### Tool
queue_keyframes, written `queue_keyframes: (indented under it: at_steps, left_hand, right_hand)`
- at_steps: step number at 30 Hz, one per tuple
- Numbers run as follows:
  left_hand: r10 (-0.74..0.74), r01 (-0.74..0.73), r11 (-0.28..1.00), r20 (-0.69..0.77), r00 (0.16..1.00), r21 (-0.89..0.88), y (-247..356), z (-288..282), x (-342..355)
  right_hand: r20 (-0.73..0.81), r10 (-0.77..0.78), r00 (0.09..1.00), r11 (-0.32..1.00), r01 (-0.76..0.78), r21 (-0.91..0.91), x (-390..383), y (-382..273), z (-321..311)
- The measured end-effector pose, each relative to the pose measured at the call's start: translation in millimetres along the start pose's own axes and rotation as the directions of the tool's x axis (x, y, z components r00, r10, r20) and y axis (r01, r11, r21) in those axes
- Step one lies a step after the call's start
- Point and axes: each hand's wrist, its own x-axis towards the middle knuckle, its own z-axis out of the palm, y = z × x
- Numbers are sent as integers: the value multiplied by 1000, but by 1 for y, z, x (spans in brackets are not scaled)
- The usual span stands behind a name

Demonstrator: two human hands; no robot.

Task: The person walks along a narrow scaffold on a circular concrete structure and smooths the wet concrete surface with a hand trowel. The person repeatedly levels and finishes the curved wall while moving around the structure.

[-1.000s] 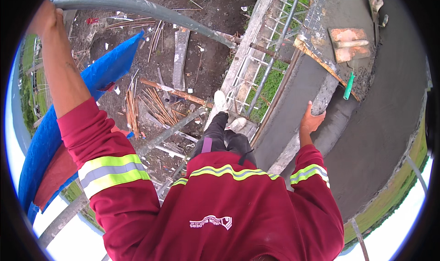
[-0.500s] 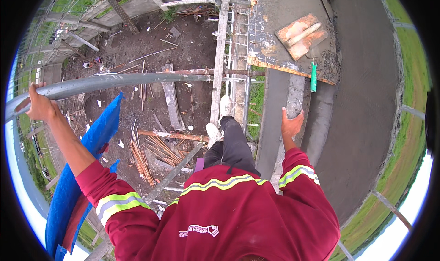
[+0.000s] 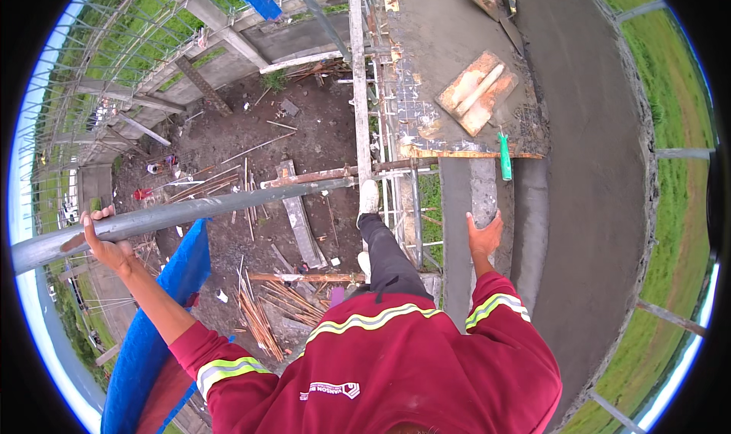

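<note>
My left hand (image 3: 109,241) is wrapped round a thick grey metal pipe (image 3: 228,203), with fingertips showing past its far side. The pipe slopes from the left rim toward the middle. On the right, my right hand (image 3: 485,236) rests on a narrow concrete strip (image 3: 483,186), thumb and fingers spread to either side. Ahead of that hand, a green handle (image 3: 505,156) sticks out over the edge of a mortar-smeared board (image 3: 426,76). A wooden float (image 3: 478,93) with a raised grip lies on the board.
One white shoe (image 3: 368,196) stands on a narrow plank (image 3: 359,84); the other is lower, partly hidden. Left of them, the ground far below holds scattered timber (image 3: 278,308). A blue tarp (image 3: 156,327) hangs near my left arm. Wet concrete (image 3: 594,145) spreads along the right.
The view has shifted, and my feet are farther apart, one shoe now ahead on the plank. My left hand stays on the pipe, and my right hand stays on the concrete strip.
</note>
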Motion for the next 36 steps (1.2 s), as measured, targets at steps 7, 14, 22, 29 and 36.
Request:
queue_keyframes:
  at_steps: [7,14,22,29,36]
  left_hand:
    - [-57,55,997,28,998,47,-13,-12,-12]
    - [-64,63,998,53,997,20,-11,-8,-15]
    - [-100,103,992,-42,994,73,-11,-12,-17]
    - [-93,106,991,-143,985,85,-16,-2,-20]
    - [-135,176,969,-223,965,175,-33,5,-38]
  right_hand:
    - [27,-23,999,993,26,-115,7,6,6]
    - [284,206,936,966,-148,-213,38,-10,8]
    - [419,416,807,902,-306,-305,52,-8,19]
    - [447,426,786,902,-330,-279,51,-9,19]
    - [438,412,799,907,-314,-280,51,-15,13]
